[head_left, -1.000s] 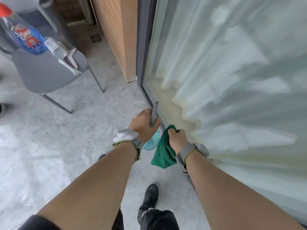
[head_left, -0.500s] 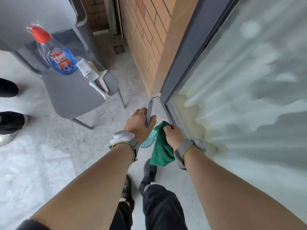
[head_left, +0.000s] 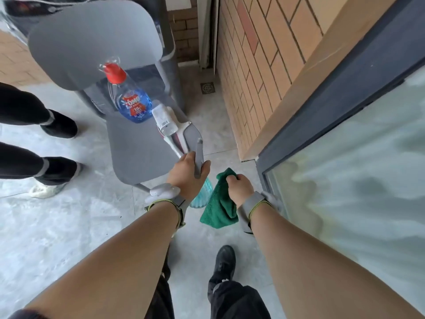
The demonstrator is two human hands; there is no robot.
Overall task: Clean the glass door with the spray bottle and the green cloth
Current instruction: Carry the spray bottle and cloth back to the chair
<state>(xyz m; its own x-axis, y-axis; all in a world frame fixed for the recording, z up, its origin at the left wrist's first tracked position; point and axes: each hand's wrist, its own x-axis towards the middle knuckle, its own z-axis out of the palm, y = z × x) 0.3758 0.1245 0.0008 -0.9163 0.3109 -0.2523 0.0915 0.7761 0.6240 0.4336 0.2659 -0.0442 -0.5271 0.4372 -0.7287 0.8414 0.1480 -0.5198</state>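
grey chair [head_left: 138, 143] ahead (blue bottle [head_left: 132, 100], perhaps squeegee [head_left: 171, 132])

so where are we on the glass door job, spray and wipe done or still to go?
Done: hard to judge; the glass door shows no clear wipe marks or spray, only reflections. In hand: the left hand grips the spray bottle, the right hand holds the green cloth, both off the glass and turned toward the grey chair. Left: any spraying and wiping, if not already done.
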